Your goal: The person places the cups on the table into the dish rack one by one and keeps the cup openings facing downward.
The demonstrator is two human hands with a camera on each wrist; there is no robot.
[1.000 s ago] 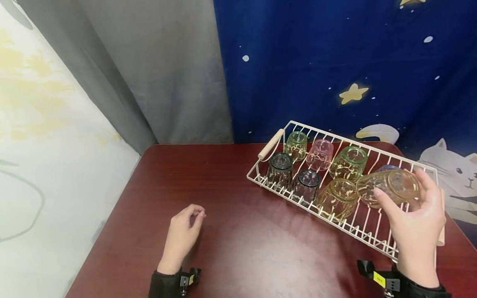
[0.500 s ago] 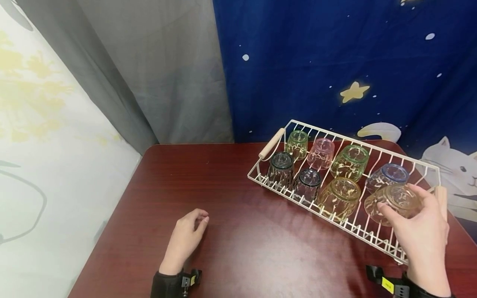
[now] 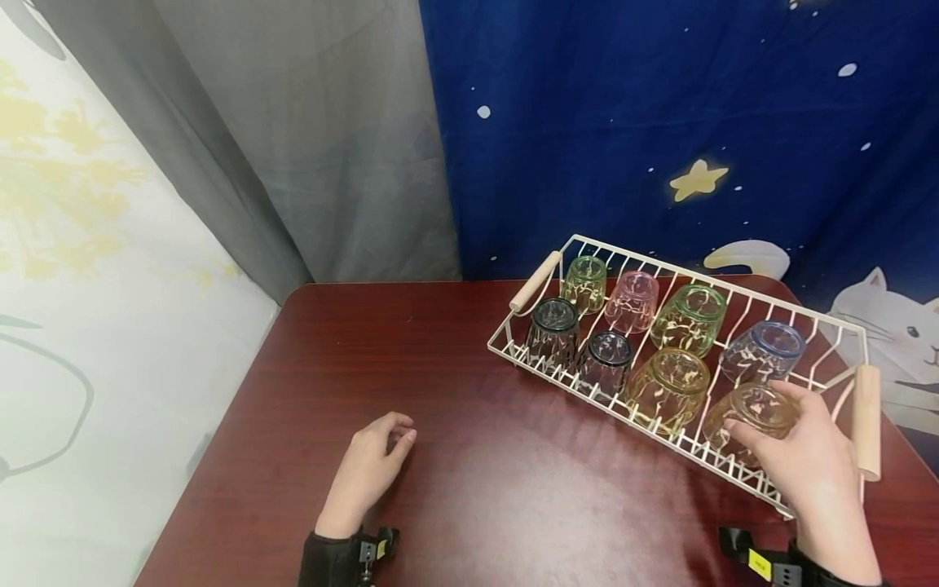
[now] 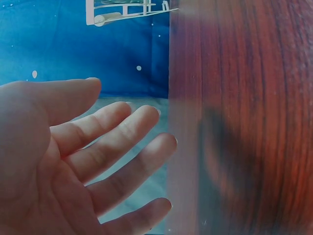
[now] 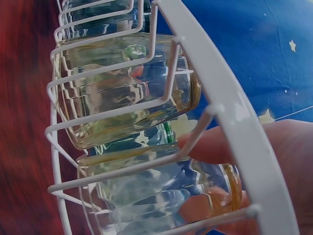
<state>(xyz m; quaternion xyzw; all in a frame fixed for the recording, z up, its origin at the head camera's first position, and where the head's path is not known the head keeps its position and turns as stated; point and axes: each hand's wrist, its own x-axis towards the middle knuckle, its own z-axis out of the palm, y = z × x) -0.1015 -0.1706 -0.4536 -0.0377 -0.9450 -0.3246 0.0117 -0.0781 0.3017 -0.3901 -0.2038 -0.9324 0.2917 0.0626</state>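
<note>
In the head view my right hand [image 3: 814, 448] grips an amber glass [image 3: 759, 412] that sits upside down in the front right of a white wire rack [image 3: 704, 466]. The right wrist view shows this glass [image 5: 142, 196] behind the rack's wires, fingers round its base end. To its left is a larger amber glass [image 3: 669, 391], and behind it a blue glass [image 3: 763, 350]. My left hand [image 3: 369, 465] is held over the table left of the rack, with nothing in it. Its fingers [image 4: 122, 166] are relaxed and spread in the left wrist view.
Two dark glasses [image 3: 553, 330], two green glasses [image 3: 689, 318] and a pink glass [image 3: 632, 302] also stand upside down in the rack. Wooden handles [image 3: 866, 420] rise at both rack ends. The reddish-brown table [image 3: 469, 505] meets a blue curtain [image 3: 572, 139] at the back.
My right hand has lowered the amber glass into the rack's front right and turned it from tilted to upside down. The blue glass has come into fuller view. The left hand has barely shifted.
</note>
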